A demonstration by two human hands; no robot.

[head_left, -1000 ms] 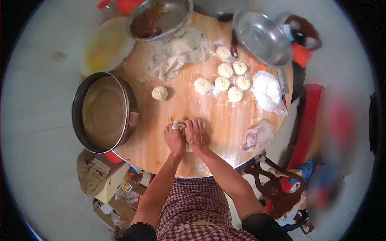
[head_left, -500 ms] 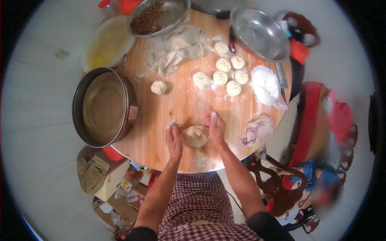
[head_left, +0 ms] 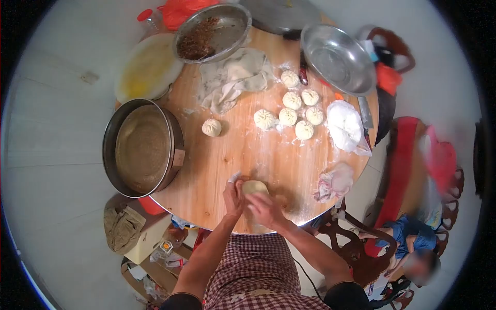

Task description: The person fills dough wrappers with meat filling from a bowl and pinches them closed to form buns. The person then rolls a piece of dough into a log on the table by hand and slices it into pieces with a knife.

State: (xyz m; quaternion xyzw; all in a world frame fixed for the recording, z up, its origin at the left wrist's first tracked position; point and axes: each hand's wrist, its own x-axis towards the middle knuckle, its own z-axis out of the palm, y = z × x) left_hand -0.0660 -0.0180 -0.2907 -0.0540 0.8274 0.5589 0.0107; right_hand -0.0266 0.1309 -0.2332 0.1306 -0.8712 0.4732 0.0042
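Observation:
A pale round piece of dough (head_left: 256,187) is between my hands near the front of the wooden table. My left hand (head_left: 234,196) is closed at its left edge, with flour on the thumb. Across the lower side of the dough lies my right hand (head_left: 263,209), its fingers bent against it and partly blurred. The fingertips of both hands are partly hidden. Farther back, several pleated buns (head_left: 288,117) sit in a group on the floured wood. A single pleated bun (head_left: 211,127) stands apart on the left.
A deep round pan (head_left: 178,139) stands at the left edge. At the back are a bowl of dark filling (head_left: 196,41), a crumpled cloth (head_left: 227,85) and a steel basin (head_left: 341,64). A white plastic bag (head_left: 345,126) and a knife (head_left: 365,112) lie right. A person (head_left: 413,240) is beyond.
My hands have come together at the dough, which lay between them before. The right hand moved left and down over it. The whole view has shifted slightly.

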